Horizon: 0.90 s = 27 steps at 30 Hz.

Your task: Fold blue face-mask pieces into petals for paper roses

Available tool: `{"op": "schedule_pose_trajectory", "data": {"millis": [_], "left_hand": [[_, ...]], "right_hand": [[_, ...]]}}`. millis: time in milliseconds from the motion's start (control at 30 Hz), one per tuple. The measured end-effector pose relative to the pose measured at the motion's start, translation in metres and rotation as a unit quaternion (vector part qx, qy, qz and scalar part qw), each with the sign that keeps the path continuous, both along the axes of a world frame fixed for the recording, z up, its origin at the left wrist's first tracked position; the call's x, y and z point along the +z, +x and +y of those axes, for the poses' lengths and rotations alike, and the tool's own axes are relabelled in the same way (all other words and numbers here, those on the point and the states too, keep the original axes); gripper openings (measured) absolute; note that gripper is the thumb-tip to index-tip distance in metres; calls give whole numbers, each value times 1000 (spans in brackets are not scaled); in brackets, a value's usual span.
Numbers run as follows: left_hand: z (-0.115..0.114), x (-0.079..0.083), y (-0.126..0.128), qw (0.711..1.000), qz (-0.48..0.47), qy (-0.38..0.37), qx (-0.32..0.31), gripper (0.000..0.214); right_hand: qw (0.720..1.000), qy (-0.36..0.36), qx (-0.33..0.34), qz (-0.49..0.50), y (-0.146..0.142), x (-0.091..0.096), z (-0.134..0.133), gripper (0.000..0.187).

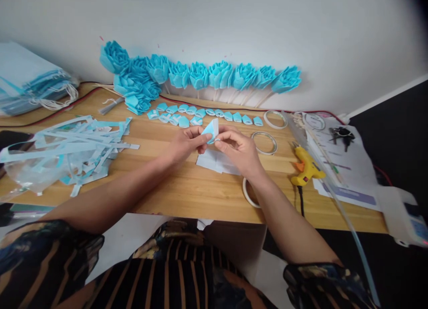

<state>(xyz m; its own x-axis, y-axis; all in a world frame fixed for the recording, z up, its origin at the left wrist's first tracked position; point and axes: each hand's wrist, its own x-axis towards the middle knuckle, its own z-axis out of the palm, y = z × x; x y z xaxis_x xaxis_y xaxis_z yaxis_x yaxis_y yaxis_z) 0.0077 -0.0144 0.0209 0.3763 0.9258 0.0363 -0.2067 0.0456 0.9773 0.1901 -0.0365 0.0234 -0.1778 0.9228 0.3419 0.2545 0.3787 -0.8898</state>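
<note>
Between my two hands, above the middle of the wooden table, is a folded light-blue petal piece (209, 129) with a pale inner side. My left hand (187, 142) pinches its left side between thumb and fingers. At its lower right edge, the fingertips of my right hand (239, 148) are closed on the same piece. Just below lie white-blue flat sheets (217, 161), partly covered by my right hand. Behind my hands, several small folded blue petals (200, 113) lie in two rows.
Finished blue flowers (199, 75) on sticks lean along the wall. Cut strips (83, 142) are heaped at left, near a stack of blue sheets (30, 81). Tape rolls (264, 142), a yellow glue gun (306, 166), keys (341, 135) and papers (347, 166) lie at right.
</note>
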Motion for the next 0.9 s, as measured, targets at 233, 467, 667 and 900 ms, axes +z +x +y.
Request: {"op": "schedule_pose_trajectory", "data": {"millis": [233, 467, 667, 900], "left_hand": [[-3, 3, 0, 1000, 24, 13, -1, 36], [-2, 1, 0, 999, 28, 14, -8, 35], [-1, 0, 0, 999, 33, 11, -19, 37], [3, -1, 0, 998, 58, 28, -24, 39]], "right_hand": [[997, -65, -13, 43, -4, 2, -2, 19], [994, -89, -17, 65, -4, 3, -1, 30], [993, -105, -13, 61, -3, 4, 0, 46], [993, -107, -9, 43, -3, 5, -1, 38]]}}
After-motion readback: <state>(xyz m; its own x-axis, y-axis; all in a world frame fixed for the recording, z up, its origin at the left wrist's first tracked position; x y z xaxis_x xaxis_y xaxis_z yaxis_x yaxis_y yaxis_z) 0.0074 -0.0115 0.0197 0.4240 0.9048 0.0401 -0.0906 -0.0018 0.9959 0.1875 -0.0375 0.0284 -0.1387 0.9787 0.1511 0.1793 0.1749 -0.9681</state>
